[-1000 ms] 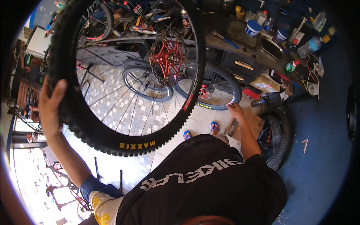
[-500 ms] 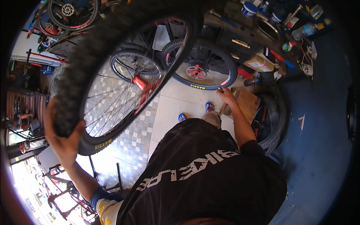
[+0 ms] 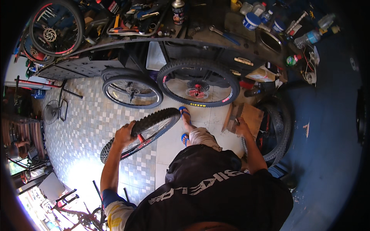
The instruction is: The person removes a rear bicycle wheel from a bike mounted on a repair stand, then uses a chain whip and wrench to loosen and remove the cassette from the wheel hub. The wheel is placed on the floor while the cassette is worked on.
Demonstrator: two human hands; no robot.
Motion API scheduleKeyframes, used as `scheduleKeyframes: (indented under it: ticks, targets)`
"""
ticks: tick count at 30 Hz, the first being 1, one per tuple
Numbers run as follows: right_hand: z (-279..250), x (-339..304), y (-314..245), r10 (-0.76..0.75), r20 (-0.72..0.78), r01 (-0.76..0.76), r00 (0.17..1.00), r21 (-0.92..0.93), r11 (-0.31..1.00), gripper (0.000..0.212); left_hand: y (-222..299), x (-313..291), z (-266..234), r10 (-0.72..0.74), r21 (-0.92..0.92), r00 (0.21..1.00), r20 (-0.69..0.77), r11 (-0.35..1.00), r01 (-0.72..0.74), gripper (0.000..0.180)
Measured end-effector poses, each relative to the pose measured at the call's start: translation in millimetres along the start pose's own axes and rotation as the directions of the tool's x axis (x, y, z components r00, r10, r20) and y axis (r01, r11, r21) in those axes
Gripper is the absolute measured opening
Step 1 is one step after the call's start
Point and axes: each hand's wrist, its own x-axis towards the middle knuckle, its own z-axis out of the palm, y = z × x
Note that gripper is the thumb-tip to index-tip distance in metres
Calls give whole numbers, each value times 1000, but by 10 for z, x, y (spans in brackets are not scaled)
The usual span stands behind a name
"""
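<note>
My left hand (image 3: 125,135) is closed over the top of a bicycle wheel's knobbly black tyre (image 3: 158,116). This wheel hangs low at my left side, tilted, and its red hub (image 3: 141,139) shows below the tyre. My right hand (image 3: 243,128) is closed around a small dark thing (image 3: 236,121), too small to name, in front of a wooden box (image 3: 250,114). Another wheel with a red hub (image 3: 198,92) leans against the bench ahead of my feet. Left of it, a wheel with a black hub (image 3: 132,91) leans with another tyre behind it.
A long workbench (image 3: 208,38) runs across the far side, crowded with tools, bottles and a spray can (image 3: 178,11). Loose tyres (image 3: 286,133) stand by the blue wall at right. A fan (image 3: 51,111) is on the left, with a bike frame (image 3: 83,217) at lower left.
My left hand has lowered the wheel from high in front of me to beside my legs. My right hand has moved slightly down and right, away from the leaning wheel.
</note>
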Motion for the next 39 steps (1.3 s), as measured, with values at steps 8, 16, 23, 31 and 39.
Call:
scheduleKeyframes:
  ticks: [8,16,23,31,39]
  targets:
    - [-1224,1508,-2013,-506,-311,462,804,-208,862,39,-1217,876,353,-99,44,974,202,995,92,82]
    - [-1694,2522,-3416,-573,-117,505,811,-352,788,34,-1556,1868,118,-78,129,976,201,990,52,79]
    - [-1447,2929,-3450,-641,-66,553,765,-442,706,33,-1754,2219,-218,-31,211,981,189,977,-10,78]
    - [-1329,2507,-3804,-686,-199,534,700,-492,688,32,-1901,2241,-29,-108,203,989,-98,971,126,66]
    - [-997,1586,-3636,-577,-275,455,769,-399,796,29,-1866,2475,-23,-187,-34,963,-193,982,184,96]
